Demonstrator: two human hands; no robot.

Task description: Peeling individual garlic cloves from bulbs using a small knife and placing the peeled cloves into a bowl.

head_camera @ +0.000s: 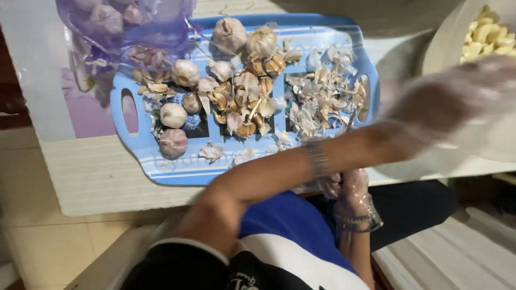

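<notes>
The blurred, gloved left hand (451, 102) is stretched rightward towards the bowl of peeled garlic cloves (486, 37), its grip indiscernible, while the right hand (352, 188), curled loosely, is kept near the lap.

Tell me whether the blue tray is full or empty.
Full: the blue tray is strewn with whole garlic bulbs, loose cloves and papery skins.

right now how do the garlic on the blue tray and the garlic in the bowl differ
The tray garlic is whole bulbs, still in papery white-purple skin; the bowl garlic is separate cloves, bare and pale yellow. The tray garlic lies scattered among loose peels across the tray; the bowl garlic is heaped together against the bowl wall. Both are garlic, within reach of the blurred gloved left hand.
</notes>
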